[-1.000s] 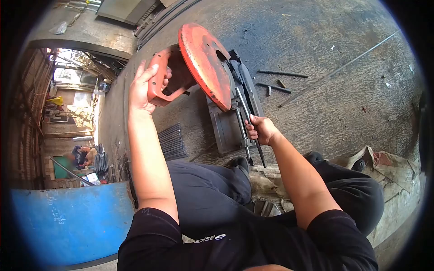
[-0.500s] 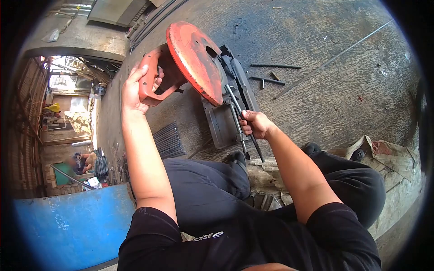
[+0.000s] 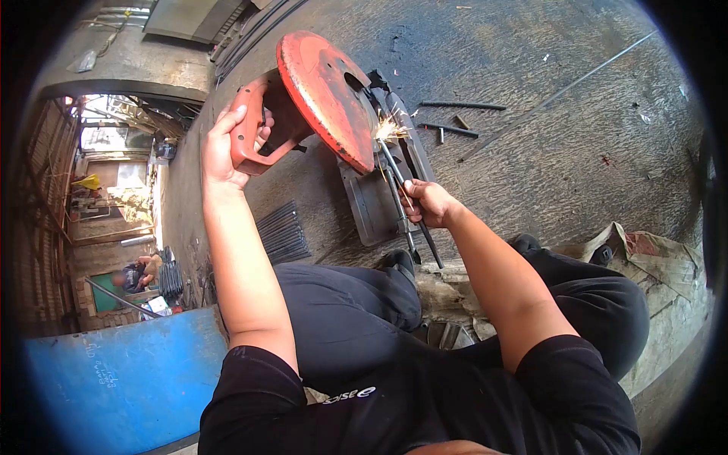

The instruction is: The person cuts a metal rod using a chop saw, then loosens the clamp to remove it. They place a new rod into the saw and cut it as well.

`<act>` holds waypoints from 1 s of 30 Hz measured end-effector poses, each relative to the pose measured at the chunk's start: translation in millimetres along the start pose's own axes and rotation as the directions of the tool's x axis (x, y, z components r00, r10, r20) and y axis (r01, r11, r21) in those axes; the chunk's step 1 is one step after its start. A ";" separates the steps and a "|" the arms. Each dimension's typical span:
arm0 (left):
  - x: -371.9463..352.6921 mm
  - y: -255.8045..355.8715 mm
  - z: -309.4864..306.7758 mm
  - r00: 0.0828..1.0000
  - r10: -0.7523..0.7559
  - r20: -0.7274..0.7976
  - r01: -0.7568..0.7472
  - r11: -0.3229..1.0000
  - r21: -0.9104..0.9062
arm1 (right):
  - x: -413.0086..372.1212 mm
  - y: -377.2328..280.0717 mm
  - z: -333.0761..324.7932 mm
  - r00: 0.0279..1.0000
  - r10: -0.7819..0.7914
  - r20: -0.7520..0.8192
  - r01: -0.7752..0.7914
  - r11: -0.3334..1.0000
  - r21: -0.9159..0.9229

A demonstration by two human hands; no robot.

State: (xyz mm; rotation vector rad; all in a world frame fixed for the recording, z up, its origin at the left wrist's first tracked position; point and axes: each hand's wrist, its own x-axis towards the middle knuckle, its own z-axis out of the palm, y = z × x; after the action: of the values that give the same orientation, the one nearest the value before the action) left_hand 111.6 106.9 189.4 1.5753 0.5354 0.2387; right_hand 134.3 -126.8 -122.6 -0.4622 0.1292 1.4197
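Note:
My left hand (image 3: pixel 225 149) is closed around the orange D-shaped handle (image 3: pixel 249 125) of a cut-off saw. The saw's round orange guard (image 3: pixel 322 95) hides most of the blade. Bright sparks (image 3: pixel 390 129) burst where the blade meets a dark metal rod (image 3: pixel 426 241). My right hand (image 3: pixel 429 203) grips that rod, which runs from the cutting spot down towards my knees. Beneath lies the saw's grey metal base (image 3: pixel 368 216), with a clamp screw (image 3: pixel 400 205) alongside the rod.
Short cut rods (image 3: pixel 462 106) lie on the concrete floor right of the saw. A long thin bar (image 3: pixel 561 95) stretches beyond them. A bundle of dark rods (image 3: pixel 283 231) rests left of the base. A blue panel (image 3: pixel 129 379) is at lower left; another person (image 3: pixel 138 274) sits farther back.
Sparks have appeared at the blade, where none showed before. The saw's guard and handle have shifted very slightly. Both hands keep their grips.

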 end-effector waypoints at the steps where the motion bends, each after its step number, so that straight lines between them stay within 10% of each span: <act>1: 0.2 0.0 -0.6 1.000 -0.003 0.007 0.003 1.000 -0.001 | -0.7 -0.5 0.4 1.000 0.004 -0.019 -0.005 1.000 -0.024; 30: 0.3 -0.7 -0.3 0.999 -0.012 -0.033 0.012 1.000 -0.004 | 7.1 -3.7 -5.8 0.988 -0.067 -0.138 0.035 0.975 -0.219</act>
State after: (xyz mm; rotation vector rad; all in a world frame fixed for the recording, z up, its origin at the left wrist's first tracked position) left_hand 111.6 107.3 188.7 1.5663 0.5695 0.2572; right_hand 140.0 -122.8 -129.6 -0.7438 0.0797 1.3547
